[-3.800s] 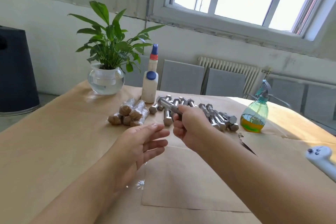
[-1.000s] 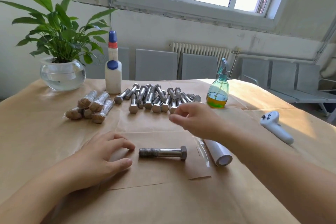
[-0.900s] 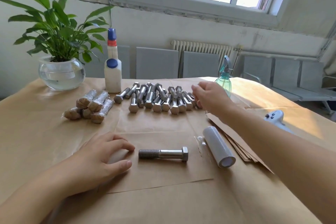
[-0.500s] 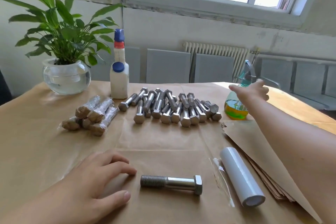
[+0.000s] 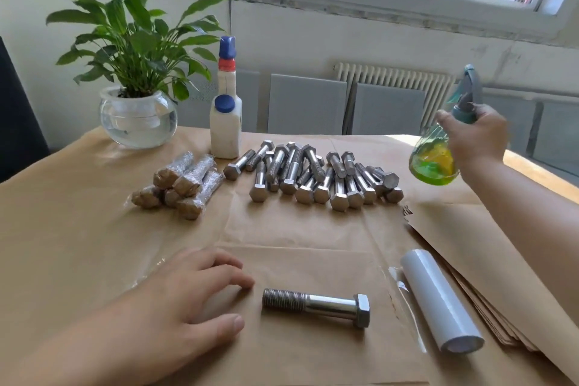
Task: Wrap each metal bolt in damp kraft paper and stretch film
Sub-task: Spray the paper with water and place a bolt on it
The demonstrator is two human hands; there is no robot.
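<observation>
Spray bottle point(image 5: 434, 160) was see-through teal with yellow-green liquid inside. Bolts point(image 5: 316, 172) were shiny silver, the paper point(image 5: 313, 263) plain tan brown. Film roll point(image 5: 438, 298) looked white, and the white bottle point(image 5: 225, 125) had blue caps and a red collar.

We cannot see the fingers of the right hand point(image 5: 476, 131); they curl behind the neck of the spray bottle point(image 5: 438, 150), so its grip is told only by the thumb. The left hand point(image 5: 191, 301) hides part of the kraft sheet point(image 5: 313, 263) beneath it, and its forearm runs off the bottom edge. The stack of kraft sheets point(image 5: 454, 235) is cut by the right arm. In the pile of bolts point(image 5: 316, 175) we cannot count those underneath.
</observation>
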